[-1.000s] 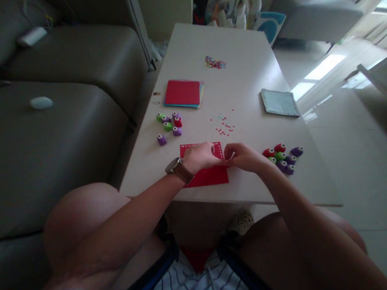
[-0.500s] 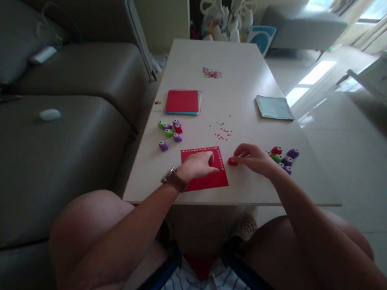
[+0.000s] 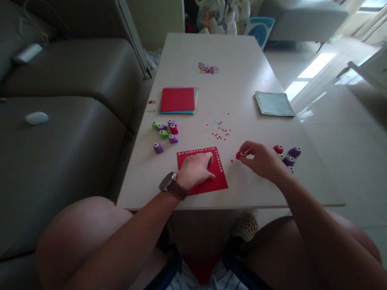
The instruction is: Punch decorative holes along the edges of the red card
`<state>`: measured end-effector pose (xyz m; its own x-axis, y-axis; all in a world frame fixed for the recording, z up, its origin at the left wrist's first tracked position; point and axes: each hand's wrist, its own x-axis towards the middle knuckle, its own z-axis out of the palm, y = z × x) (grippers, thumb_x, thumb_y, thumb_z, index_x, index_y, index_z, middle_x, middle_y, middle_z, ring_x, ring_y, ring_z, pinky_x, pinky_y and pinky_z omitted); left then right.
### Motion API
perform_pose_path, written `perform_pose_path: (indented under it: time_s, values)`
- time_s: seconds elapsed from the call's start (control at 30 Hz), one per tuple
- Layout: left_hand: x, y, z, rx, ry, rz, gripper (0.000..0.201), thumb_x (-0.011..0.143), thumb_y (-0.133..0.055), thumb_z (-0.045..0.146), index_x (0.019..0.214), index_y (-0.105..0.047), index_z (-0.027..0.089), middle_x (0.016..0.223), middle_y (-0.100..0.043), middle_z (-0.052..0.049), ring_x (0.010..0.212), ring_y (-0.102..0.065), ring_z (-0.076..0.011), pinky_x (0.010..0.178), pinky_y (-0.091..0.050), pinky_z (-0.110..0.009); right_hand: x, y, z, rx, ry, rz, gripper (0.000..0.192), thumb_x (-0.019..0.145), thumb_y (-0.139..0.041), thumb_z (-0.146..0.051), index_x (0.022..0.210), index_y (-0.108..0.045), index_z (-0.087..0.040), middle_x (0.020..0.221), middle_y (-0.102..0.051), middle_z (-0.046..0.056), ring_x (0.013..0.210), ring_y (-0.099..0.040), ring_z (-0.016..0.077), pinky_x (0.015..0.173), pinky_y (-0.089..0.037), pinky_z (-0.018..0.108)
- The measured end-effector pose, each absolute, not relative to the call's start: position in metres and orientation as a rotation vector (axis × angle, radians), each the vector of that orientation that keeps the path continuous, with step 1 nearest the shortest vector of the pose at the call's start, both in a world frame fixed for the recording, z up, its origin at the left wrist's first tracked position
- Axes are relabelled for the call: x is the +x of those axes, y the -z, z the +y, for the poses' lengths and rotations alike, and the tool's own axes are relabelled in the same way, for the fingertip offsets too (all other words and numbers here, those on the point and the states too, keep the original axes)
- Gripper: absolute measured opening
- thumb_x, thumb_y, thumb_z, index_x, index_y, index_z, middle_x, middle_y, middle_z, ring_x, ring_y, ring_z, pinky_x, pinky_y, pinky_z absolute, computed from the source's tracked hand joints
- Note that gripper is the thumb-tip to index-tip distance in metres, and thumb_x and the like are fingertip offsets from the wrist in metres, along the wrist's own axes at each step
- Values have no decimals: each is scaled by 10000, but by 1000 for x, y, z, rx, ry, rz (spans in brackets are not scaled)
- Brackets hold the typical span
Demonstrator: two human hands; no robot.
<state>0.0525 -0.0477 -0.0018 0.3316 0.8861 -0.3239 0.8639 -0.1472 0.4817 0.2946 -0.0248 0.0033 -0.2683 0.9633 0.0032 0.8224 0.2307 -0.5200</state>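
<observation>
My left hand [image 3: 196,168], with a watch at the wrist, rests on a red paper sheet [image 3: 213,183]. Its thumb and index finger are apart, and nothing shows between them. Small punched holes run along the sheet's top and right edges. To the right of the sheet, my right hand [image 3: 259,157] pinches a small red craft punch [image 3: 240,155] between thumb and fingers, just above or on the table. One tiny red paper piece [image 3: 232,161] lies between the punch and the sheet. Behind my right hand, several coloured punches [image 3: 289,160] are partly covered by it.
More punches [image 3: 163,134] stand at the left, in front of stacked coloured paper [image 3: 177,100]. Red paper bits [image 3: 220,136] lie mid-table, with a multicoloured heap [image 3: 208,68] farther back. A pale-blue sheet with a punched border [image 3: 274,104] lies right. A sofa [image 3: 60,129] flanks the table.
My right hand has moved slightly right with the red punch, away from the sheet's edge. A tiny red piece now shows beside it. My left hand stays on the sheet.
</observation>
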Motion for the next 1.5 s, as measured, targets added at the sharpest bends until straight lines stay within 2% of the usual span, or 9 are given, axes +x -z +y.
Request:
perform_pose_path:
  time_s: [0.17,0.33,0.53,0.63,0.73,0.93,1.13,1.33,1.5]
  values:
    - [55,2,-49,2006,-57,1538,312,722,-826,352,889,-592,229,880,-682,-22,766,-614,-205,629,-381,-317,303,-3,-25,-1653,-488,-2331,64,793,-661,-245,856,-654,-235,874,-718,56,820,-651,242,718,-468,356]
    - [57,1,-50,1996,-62,1545,315,729,-823,340,914,-594,229,896,-684,-32,774,-618,-212,652,-396,-325,292,-4,-30,-1491,-530,-2369,233,794,-577,-133,989,-655,-235,1024,-694,81,942,-647,248,878,-479,394]
    - [57,4,-50,2006,-57,1550,329,725,-832,359,888,-579,225,870,-679,-25,753,-612,-206,601,-362,-316,283,-8,-34,-1481,-610,-2457,269,803,-561,-116,1026,-658,-231,940,-742,50,949,-668,258,947,-454,452]
    - [57,4,-50,2015,-62,1553,335,725,-834,366,887,-577,225,879,-684,-23,761,-614,-207,600,-362,-314,283,-7,-35,-1440,-578,-2464,405,820,-533,-102,1185,-657,-225,1194,-727,96,1164,-637,282,1039,-430,480]
    - [56,3,-50,2019,-65,1550,328,730,-829,364,891,-580,224,890,-689,-27,768,-615,-210,613,-374,-317,283,-5,-34,-1377,-508,-2388,531,830,-525,-96,1336,-600,-237,1440,-600,105,1373,-508,271,1121,-388,483]
    - [55,4,-51,2011,-80,1545,318,727,-828,345,885,-578,230,878,-686,-20,759,-619,-205,625,-388,-324,291,-2,-29,-1508,-408,-2361,368,825,-608,-193,1187,-668,-222,1179,-714,122,1111,-651,305,991,-475,504]
    - [55,8,-50,2000,-108,1536,325,724,-827,334,890,-567,233,888,-688,-23,758,-624,-198,638,-407,-328,300,4,-27,-1608,-489,-2404,412,757,-622,-172,1164,-673,-208,1094,-711,113,904,-666,261,814,-505,397]
    - [60,10,-52,2019,-163,1493,336,730,-828,357,891,-560,232,896,-686,-22,784,-632,-211,652,-427,-329,296,0,-28,-1588,-483,-2398,380,767,-609,-169,1142,-644,-215,1041,-710,103,888,-661,257,785,-486,381]
    - [69,3,-53,1880,-413,1391,320,796,-777,337,1016,-576,223,1021,-704,-50,883,-657,-209,751,-497,-325,281,-10,-37,-1393,-521,-2322,373,782,-607,-160,1149,-609,-227,1012,-699,70,853,-658,215,765,-491,343]
